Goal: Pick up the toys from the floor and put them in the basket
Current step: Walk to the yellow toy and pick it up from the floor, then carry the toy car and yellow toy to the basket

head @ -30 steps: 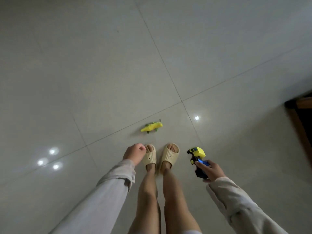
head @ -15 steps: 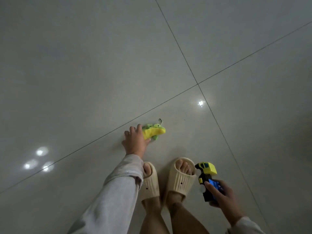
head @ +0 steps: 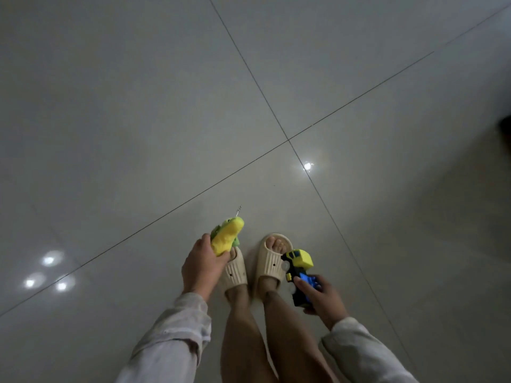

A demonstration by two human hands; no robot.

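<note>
The left hand (head: 200,265) was closed around the lower end of a yellow and green plush toy (head: 225,235), holding it clear of the floor (head: 138,120) above the left slipper (head: 235,272). The right hand (head: 322,298) gripped a yellow, black and blue toy truck (head: 297,268) beside the right slipper (head: 272,261). Pale sleeves (head: 179,335) covered both forearms. Glossy grey tiles reflected ceiling lights.

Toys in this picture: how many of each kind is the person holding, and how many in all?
Plush toy, yellow and green, in the left hand: 1
Toy truck, yellow, black and blue, in the right hand: 1
Total: 2 toys. None lies on the floor in view.
</note>
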